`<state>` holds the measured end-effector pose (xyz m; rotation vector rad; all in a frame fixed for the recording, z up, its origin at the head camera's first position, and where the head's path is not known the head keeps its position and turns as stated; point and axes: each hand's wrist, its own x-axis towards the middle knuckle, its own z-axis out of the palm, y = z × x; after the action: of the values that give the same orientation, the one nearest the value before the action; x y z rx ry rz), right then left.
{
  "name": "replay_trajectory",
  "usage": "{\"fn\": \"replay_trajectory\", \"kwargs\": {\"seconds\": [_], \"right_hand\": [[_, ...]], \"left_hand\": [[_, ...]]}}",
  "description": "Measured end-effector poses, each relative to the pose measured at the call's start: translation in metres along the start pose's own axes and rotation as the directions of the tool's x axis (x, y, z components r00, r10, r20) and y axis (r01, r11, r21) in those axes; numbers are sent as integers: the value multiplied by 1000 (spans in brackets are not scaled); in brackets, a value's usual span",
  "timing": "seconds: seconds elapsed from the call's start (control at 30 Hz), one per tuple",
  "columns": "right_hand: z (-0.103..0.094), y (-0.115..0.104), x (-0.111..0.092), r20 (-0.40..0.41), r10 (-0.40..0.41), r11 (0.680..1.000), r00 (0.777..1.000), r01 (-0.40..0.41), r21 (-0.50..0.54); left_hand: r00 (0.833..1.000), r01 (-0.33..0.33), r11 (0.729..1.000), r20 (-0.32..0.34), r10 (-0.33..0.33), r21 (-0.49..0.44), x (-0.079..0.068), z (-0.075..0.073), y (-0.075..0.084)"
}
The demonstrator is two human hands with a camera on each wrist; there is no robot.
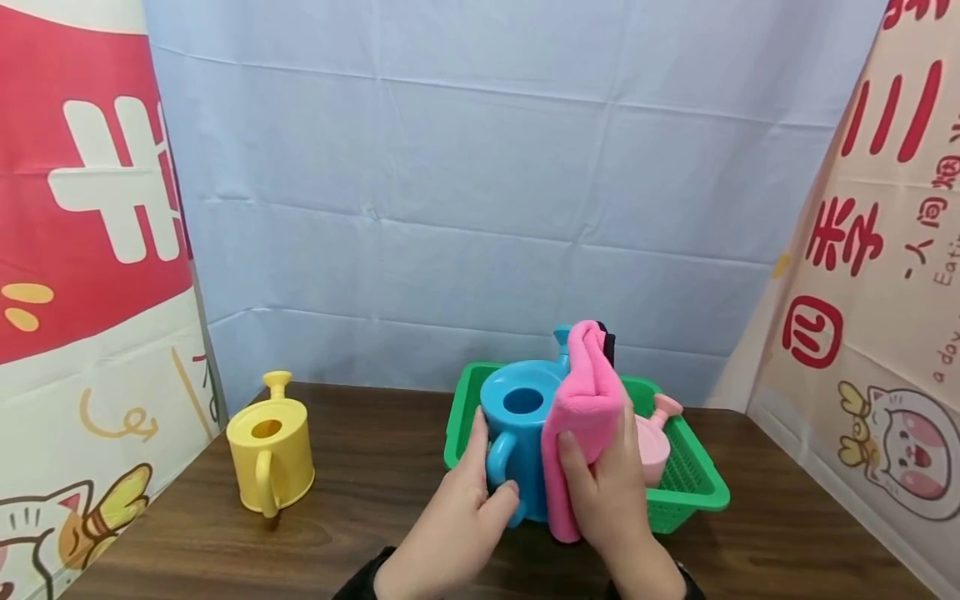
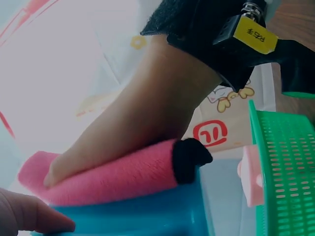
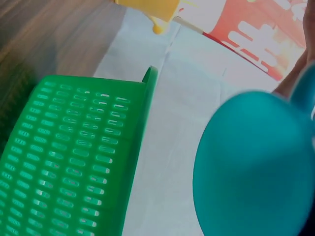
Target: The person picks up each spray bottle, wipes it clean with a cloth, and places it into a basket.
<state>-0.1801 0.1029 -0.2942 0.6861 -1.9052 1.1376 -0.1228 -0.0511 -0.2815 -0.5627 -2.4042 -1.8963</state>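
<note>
A blue watering can [image 1: 528, 454] is held up in front of the green basket, its top opening and handle facing me. My left hand [image 1: 457, 521] grips its left side near the handle. On the other side, my right hand [image 1: 611, 500] holds a folded pink cloth [image 1: 588, 400] against the can's wall. In the left wrist view the pink cloth [image 2: 118, 174], with a black end, lies along the blue can [image 2: 142, 219] under the right hand's fingers. The right wrist view shows the blue can's smooth rounded surface [image 3: 251, 167]; the cloth cannot be made out there.
Behind the hands, a green slotted basket [image 1: 693, 498] stands on the dark wooden table [image 1: 360, 467] with a pink watering can [image 1: 651, 454] in it. A yellow watering can [image 1: 281, 458] stands upright at the left. Blue-grey cloth [image 1: 480, 183] hangs behind the table, with printed sheets at both sides.
</note>
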Motion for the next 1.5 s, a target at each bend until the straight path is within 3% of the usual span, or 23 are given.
{"fn": "replay_trajectory", "kwargs": {"seconds": [0.1,0.27,0.43,0.73,1.0,1.27,1.37,1.5], "right_hand": [[4,-2,1,9,-63,991,998,64,-116],[12,-3,1,41,-203,936,978,206,-284],[17,-2,0,107,-207,913,973,231,-335],[22,-3,-2,167,-109,937,980,157,-312],[22,-1,-1,94,-109,955,990,131,-265],[10,4,0,97,6,997,995,2,-76],[7,6,1,74,-7,1000,997,6,6],[6,6,1,13,-37,999,999,37,4]], "left_hand": [[999,-36,998,-3,36,-48,2,-3,-1],[992,-124,983,-28,121,-136,6,-10,0],[993,-119,979,-47,113,-164,6,-19,0],[986,-124,988,-125,112,-88,2,-28,5],[987,-132,991,-88,133,18,-3,-20,18],[998,-61,990,-7,62,128,1,-16,3],[999,-33,989,4,33,144,1,-15,1],[999,-32,993,2,32,110,1,-12,1]]}}
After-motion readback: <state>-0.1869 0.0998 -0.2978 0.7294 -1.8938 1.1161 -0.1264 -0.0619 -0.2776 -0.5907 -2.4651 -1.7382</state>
